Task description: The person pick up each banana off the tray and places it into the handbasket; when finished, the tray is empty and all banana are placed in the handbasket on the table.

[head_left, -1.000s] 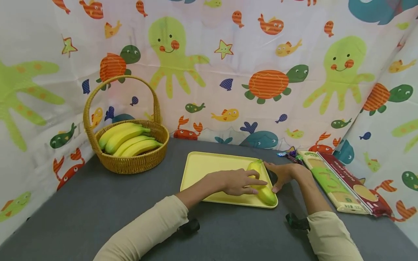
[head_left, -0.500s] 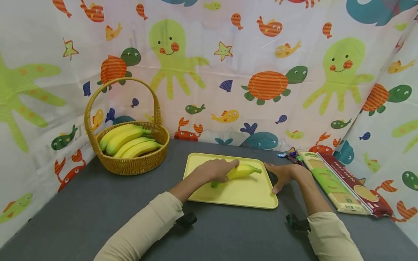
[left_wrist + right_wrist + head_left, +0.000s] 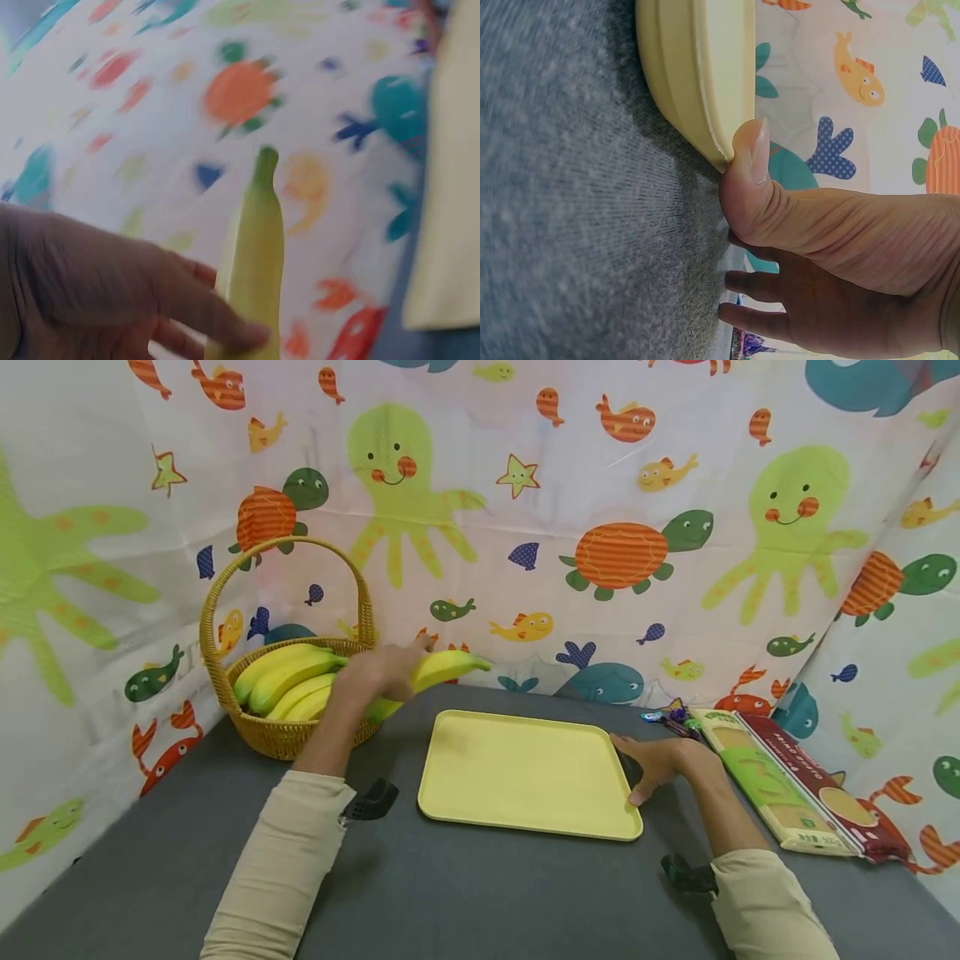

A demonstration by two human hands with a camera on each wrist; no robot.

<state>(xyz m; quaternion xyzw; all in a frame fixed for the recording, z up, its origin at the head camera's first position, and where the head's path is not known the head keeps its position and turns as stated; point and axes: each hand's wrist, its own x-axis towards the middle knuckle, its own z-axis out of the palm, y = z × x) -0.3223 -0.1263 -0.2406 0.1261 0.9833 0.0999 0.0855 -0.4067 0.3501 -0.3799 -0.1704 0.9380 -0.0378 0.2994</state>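
Beside wicker basket (image 3: 292, 735), left hand (image 3: 375, 672) gripping smooth curved banana (image 3: 442, 667)

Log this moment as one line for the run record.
left hand: holds banana over basket rim | right hand: thumb against tray edge | tray: bare | basket: more bananas inside

Right hand (image 3: 832, 255), lower right of frame: thumb pressed against the rim of a pale yellow tray (image 3: 694, 67), fingers loosely curled beneath, tips resting on grey cloth (image 3: 570, 225). Tray occupies the upper centre, seen edge-on. Grey cloth fills the left half. Printed curtain (image 3: 855, 67) with fish and sea shapes, upper right.
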